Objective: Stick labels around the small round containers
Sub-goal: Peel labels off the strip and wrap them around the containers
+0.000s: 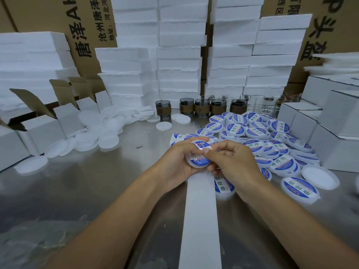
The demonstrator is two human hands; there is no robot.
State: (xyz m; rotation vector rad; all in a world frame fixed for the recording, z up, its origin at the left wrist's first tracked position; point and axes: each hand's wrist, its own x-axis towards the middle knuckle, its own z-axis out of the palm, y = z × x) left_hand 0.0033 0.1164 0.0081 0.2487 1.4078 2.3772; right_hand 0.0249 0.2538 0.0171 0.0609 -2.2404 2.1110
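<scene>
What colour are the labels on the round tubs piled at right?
Labels on the tubs: blue and white, green lettering; clearest in head view.

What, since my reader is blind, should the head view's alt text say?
A left hand and a right hand hold a small round container over a metal table, the right thumb on its blue label, above a white backing strip. Labelled containers are heaped to the right; plain white discs lie to the left.
</scene>
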